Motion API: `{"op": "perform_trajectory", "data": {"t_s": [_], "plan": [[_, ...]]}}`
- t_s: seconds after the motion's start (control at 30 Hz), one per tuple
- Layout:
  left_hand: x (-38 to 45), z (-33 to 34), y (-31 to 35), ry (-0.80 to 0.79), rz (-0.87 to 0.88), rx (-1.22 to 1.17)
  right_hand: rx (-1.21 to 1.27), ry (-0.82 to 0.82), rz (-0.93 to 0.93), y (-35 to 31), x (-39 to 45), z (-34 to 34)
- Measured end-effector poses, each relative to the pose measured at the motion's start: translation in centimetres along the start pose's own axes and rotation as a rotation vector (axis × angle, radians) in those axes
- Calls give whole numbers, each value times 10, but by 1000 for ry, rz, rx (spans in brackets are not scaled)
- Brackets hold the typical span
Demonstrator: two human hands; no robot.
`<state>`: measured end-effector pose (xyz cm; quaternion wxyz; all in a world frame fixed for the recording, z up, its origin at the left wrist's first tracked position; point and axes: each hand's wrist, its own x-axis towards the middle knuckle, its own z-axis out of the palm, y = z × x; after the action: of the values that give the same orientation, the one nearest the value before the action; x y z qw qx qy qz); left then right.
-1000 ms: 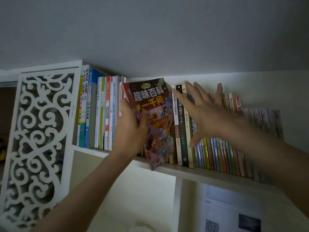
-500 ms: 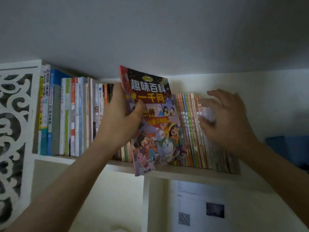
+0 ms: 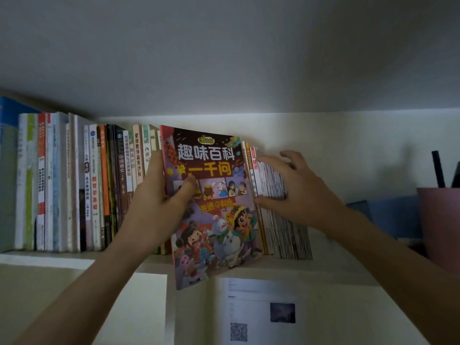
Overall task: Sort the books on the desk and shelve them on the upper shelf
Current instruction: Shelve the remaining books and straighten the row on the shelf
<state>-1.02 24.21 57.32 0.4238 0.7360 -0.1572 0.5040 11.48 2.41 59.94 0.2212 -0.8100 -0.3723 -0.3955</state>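
My left hand (image 3: 159,202) grips a colourful cartoon book (image 3: 214,215) by its spine edge, thumb on the cover. The book is tilted, cover facing me, its lower corner hanging below the upper shelf (image 3: 74,257). To its right stands a block of thin booklets (image 3: 283,220). My right hand (image 3: 293,192) is clamped around that block, fingers over its top and thumb on the near side. A row of upright books (image 3: 94,190) fills the shelf to the left of the cartoon book.
A pink pot (image 3: 440,220) with dark pens stands at the right end of the shelf, with a blue box (image 3: 388,215) behind it. A printed sheet with a QR code (image 3: 258,317) hangs under the shelf. The ceiling is close above.
The view has shifted right and closer. My right hand went from pressing flat against the spines to gripping the thin booklets at the row's right end. The cartoon book has stayed in my left hand.
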Motion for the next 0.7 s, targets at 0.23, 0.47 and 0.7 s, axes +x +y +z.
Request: {"op": "perform_trajectory", "data": {"t_s": [0.23, 0.47, 0.7], "plan": [[-10, 21, -8, 93, -14, 32, 77, 164, 46, -1, -23, 22], [0, 18, 4, 58, 83, 166, 44, 155, 66, -2, -7, 18], [6, 15, 10, -12, 82, 195, -68, -205, -40, -2, 44, -13]]}}
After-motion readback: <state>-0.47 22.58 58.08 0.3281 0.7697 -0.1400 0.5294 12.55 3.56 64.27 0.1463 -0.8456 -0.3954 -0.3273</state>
